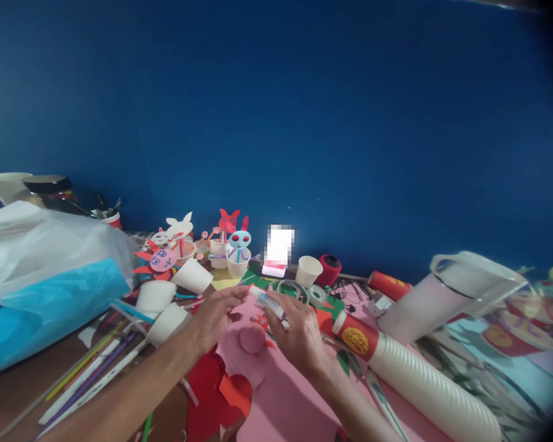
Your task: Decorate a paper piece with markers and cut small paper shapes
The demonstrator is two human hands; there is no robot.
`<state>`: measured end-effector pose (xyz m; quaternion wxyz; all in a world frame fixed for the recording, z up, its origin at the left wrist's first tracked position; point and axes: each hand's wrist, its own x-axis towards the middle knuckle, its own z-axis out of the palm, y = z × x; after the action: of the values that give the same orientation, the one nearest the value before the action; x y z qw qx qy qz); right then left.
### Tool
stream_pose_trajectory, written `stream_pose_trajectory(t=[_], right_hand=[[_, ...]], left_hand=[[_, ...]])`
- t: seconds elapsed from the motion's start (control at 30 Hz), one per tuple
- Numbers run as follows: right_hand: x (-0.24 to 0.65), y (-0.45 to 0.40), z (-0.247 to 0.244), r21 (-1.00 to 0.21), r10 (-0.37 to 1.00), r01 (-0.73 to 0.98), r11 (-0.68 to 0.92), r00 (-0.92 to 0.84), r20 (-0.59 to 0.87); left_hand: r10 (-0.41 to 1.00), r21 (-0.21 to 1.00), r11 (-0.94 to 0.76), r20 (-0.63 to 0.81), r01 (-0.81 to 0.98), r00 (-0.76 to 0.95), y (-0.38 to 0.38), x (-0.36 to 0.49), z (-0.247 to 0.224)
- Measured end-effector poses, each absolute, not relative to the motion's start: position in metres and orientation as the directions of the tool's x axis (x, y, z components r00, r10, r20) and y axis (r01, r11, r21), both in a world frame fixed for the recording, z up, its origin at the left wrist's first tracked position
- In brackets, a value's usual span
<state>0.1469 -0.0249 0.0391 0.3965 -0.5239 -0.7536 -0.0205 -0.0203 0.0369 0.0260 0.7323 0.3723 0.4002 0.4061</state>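
My right hand [297, 328] is closed round a clear glue bottle [270, 302] with a white neck and a red tip, tilted toward the left. My left hand [216, 316] is just left of that tip. Its fingers are bent and apart from the thumb, and the fingertips reach close to the tip; whether they touch it I cannot tell. Below both hands lies a pink paper piece [242, 362] with a round pink disc [252, 338] and small red cut-outs on it. Red paper [203, 393] and an orange-red paper heart [237, 393] lie beside it.
Paper-cup puppets [238, 261] stand along the blue wall. White paper cups [156, 298] crowd the left, near colored sticks [83, 374] and a plastic bag [50, 264]. On the right are a long cup stack [433, 380], scissors [382, 399], tape [317, 295] and a leaning pitcher [415, 310].
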Motion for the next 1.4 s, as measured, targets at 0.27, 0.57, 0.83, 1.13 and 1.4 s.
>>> stream_pose_trajectory(t=[0.27,0.57,0.83,1.13,1.4], right_hand=[[0.143,-0.029,0.041,-0.341,0.795,0.827,0.446,-0.191,0.575],[0.144,-0.028,0.043,-0.425,0.796,0.778,0.463,-0.153,0.586],[0.144,-0.011,0.027,-0.953,0.955,0.172,0.248,0.123,0.271],[0.126,-0.025,0.024,-0.853,0.923,0.355,0.382,-0.094,0.374],[0.128,-0.021,0.023,-0.875,0.942,0.365,0.318,-0.019,0.334]], left_hand=[[0.959,0.988,0.111,-0.077,-0.109,0.273,0.034,-0.022,0.029],[0.96,0.927,0.269,-0.239,-0.26,0.143,0.038,-0.022,0.03],[0.874,0.751,0.465,-0.303,-0.469,0.38,0.021,-0.008,0.034],[0.859,0.688,0.48,-0.24,-0.544,0.453,0.014,-0.005,0.038],[0.897,0.748,0.364,-0.122,-0.555,0.424,0.013,-0.003,0.038]])
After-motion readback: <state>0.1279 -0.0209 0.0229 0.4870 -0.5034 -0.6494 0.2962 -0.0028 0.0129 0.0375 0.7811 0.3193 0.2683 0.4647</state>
